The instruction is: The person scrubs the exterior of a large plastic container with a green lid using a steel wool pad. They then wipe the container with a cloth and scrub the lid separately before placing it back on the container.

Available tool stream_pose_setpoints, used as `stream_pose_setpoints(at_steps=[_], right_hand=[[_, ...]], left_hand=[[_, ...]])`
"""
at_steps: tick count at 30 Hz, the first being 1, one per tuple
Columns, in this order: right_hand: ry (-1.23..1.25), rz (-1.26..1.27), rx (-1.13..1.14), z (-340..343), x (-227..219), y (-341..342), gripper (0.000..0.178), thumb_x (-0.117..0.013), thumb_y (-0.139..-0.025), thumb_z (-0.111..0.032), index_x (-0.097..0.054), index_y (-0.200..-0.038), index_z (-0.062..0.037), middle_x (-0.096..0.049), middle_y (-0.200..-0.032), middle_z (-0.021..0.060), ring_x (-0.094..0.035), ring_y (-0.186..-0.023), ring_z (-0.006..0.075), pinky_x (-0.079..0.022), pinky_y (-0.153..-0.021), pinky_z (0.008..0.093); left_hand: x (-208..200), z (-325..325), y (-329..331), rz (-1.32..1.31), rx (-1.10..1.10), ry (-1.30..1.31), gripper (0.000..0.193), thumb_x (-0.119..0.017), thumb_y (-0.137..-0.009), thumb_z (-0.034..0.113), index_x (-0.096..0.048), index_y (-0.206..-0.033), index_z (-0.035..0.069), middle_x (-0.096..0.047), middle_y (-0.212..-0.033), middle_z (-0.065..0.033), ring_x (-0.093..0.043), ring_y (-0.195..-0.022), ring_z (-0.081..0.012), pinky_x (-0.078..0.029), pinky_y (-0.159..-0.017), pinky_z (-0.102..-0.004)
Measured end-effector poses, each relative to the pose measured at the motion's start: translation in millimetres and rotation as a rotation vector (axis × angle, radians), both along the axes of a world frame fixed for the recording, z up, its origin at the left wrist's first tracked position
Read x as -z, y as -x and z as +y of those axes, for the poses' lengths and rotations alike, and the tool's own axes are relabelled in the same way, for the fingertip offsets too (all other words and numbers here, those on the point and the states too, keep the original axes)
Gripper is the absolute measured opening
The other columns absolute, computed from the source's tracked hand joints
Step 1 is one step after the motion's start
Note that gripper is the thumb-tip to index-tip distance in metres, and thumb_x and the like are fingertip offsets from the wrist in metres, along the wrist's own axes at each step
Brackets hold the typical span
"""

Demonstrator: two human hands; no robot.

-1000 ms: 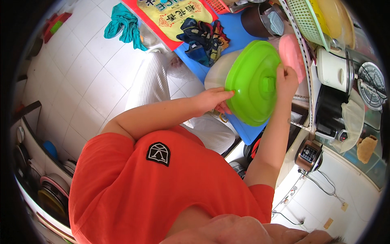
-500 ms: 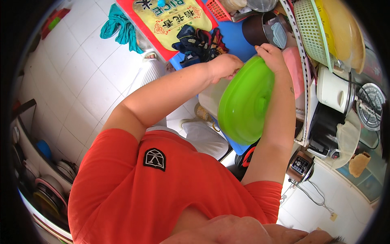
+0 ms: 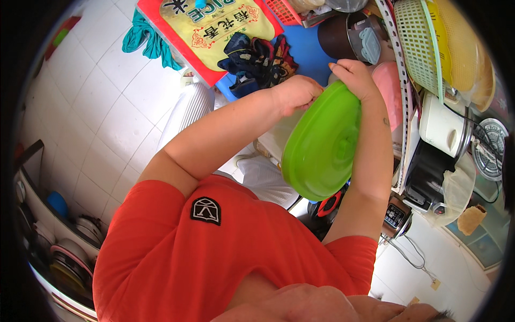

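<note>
A bright green oval plastic lid (image 3: 322, 147) stands steeply tilted in front of my chest, on a whitish translucent plastic container (image 3: 276, 131) that it mostly covers. My right hand (image 3: 354, 79) is closed over the lid's far edge, thumb side toward the left. My left hand (image 3: 296, 95) is curled at the container's rim, right beside the lid's upper left edge; its fingertips are partly hidden. Whether the lid is fully seated on the container cannot be made out. Just beyond my left hand lies a crumpled dark patterned cloth (image 3: 257, 61).
The blue table (image 3: 311, 53) carries a red and yellow rice bag (image 3: 214, 29) and a dark brown pot (image 3: 335, 38). A shelf at the right holds a green basket (image 3: 416, 48) and a white appliance (image 3: 445, 123). Teal cloth (image 3: 150, 40) hangs at the far left.
The green lid has shifted slightly toward me and left and tilts more steeply. My left hand has dipped slightly with it. Both hands keep their holds.
</note>
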State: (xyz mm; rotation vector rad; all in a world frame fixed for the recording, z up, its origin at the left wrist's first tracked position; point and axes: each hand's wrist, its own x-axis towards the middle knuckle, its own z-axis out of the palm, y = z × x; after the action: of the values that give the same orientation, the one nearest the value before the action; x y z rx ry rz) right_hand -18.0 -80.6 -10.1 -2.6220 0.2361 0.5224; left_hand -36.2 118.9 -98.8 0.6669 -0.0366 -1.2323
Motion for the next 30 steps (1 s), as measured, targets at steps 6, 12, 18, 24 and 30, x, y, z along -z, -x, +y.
stream_pose_setpoints(at_steps=[6,12,18,24,30], right_hand=[[-0.129,-0.015,0.004,-2,-5,7,0.04,-0.066,-0.09,-0.032,-0.051,-0.069,-0.0005,-0.04,-0.061,-0.0011,-0.038,-0.06,0.008,-0.035,-0.054,0.0305],[-0.303,-0.265,0.265,-3,-110,48,0.027,-0.063,-0.094,-0.024,-0.062,-0.078,-0.0025,-0.049,-0.065,-0.0035,-0.043,-0.061,0.006,-0.035,-0.056,0.0252],[-0.064,-0.275,-0.036,30,-180,111,0.034,-0.063,-0.095,-0.016,-0.046,-0.068,-0.0031,-0.043,-0.066,-0.0012,-0.038,-0.065,0.0082,-0.031,-0.057,0.0274],[0.06,-0.354,-0.059,44,-174,179,0.034,-0.063,-0.092,-0.016,-0.044,-0.069,0.0006,-0.037,-0.063,0.0102,-0.036,-0.058,0.0186,-0.032,-0.055,0.034],[0.141,-0.394,0.019,64,-201,262,0.037,-0.064,-0.093,-0.015,-0.041,-0.068,0.0011,-0.031,-0.061,0.0066,-0.031,-0.058,0.0144,-0.028,-0.053,0.0335]], left_hand=[[2,-4,2,-0.005,-0.003,-0.018,0.011,-0.062,-0.087,0.007,-0.069,-0.094,0.003,-0.061,-0.078,0.0018,-0.051,-0.067,-0.0076,-0.04,-0.06,-0.0234],[8,-15,2,-0.086,-0.029,-0.001,0.012,-0.062,-0.086,0.006,-0.069,-0.095,0.002,-0.06,-0.078,0.0007,-0.051,-0.066,-0.0075,-0.04,-0.058,-0.0237],[10,-8,-2,-0.111,-0.071,-0.023,0.019,-0.06,-0.093,0.01,-0.066,-0.107,0.0,-0.062,-0.083,-0.0001,-0.054,-0.07,-0.008,-0.043,-0.062,-0.0228],[-9,1,17,-0.157,-0.191,-0.127,0.022,-0.06,-0.096,0.017,-0.067,-0.111,0.002,-0.067,-0.091,-0.0009,-0.059,-0.077,-0.0093,-0.048,-0.07,-0.0246],[-3,48,50,-0.322,-0.211,-0.29,0.025,-0.055,-0.099,0.022,-0.066,-0.116,0.008,-0.068,-0.099,-0.0009,-0.062,-0.089,-0.0101,-0.048,-0.081,-0.0264]])
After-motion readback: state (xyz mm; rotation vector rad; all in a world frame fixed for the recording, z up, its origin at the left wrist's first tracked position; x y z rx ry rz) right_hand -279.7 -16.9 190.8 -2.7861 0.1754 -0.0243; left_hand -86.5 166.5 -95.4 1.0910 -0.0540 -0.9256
